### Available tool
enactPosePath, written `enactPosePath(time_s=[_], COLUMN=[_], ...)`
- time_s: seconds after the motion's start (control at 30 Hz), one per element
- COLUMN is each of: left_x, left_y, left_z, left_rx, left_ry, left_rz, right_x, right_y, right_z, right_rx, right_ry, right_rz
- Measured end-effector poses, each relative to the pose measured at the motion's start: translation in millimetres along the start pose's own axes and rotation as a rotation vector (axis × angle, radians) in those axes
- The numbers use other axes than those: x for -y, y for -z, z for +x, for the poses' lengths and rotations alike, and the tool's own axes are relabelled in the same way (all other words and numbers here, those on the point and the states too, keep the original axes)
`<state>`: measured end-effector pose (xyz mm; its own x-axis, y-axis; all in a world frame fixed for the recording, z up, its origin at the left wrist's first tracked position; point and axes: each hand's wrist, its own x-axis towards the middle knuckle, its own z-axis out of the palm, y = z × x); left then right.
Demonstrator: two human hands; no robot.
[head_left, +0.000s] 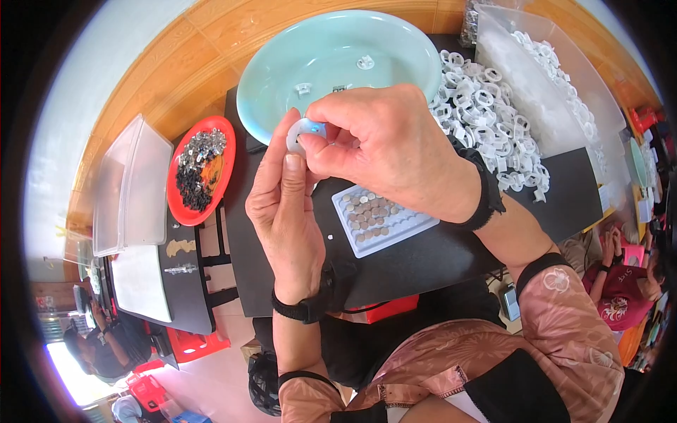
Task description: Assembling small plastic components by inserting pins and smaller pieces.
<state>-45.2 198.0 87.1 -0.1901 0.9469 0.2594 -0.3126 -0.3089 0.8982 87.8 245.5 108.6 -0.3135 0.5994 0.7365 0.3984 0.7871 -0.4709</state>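
In the room, a wood-patterned wall stands behind the work, and other people are seated at far left and far right. Before it is the dark table, which carries a wide pale-green basin at its far side, a clear bin at right, and, between these two, a heap of white parts. A red plate of small black and shiny bits is to the left, and a pale tray with flat round discs sits nearer, partly under the right forearm. Above the table, at the near left rim of the basin, the right hand and the left hand meet. The white ring is clamped between left thumb and forefinger, beyond the left palm, its longer axis nearly upright. From the right hand it lies to the left, just at the fingertips, and both hands are equally near. The right thumb and forefinger seem pinched together on a small blue piece, against the ring's right side.
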Motion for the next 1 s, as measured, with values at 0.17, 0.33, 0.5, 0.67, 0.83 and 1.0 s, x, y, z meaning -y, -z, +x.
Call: enactPosePath(time_s=[0.17,0.33,0.5,0.67,0.83,1.0], left_x=[2.9,-3.5,-0.1,-5.5,-2.4,-7.9], left_y=[5.4,7.3,1.8,-3.0,-1.6,0.7], left_z=[2.5,2.7,1.1,-2.3,-1.8,1.3], left_rx=[0.073,0.042,-0.012,-0.079,-0.066,-0.057], left_ry=[0.057,0.089,-0.033,-0.157,-0.208,-0.026], left_rz=[-0.064,-0.142,0.089,0.255,0.242,0.117], right_x=[-11.5,-15.9,-19.7,-16.1,-18.8,-16.8], right_y=[11.6,6.0,6.5,13.4,9.7,13.1], right_z=[5.7,9.1,8.4,11.9,10.3,10.7], right_rx=[0.160,0.170,0.169,0.353,0.345,0.342], right_ry=[-0.352,-0.353,-0.372,-0.467,-0.448,-0.435], right_rz=[0.453,0.579,0.625,0.685,0.684,0.677])
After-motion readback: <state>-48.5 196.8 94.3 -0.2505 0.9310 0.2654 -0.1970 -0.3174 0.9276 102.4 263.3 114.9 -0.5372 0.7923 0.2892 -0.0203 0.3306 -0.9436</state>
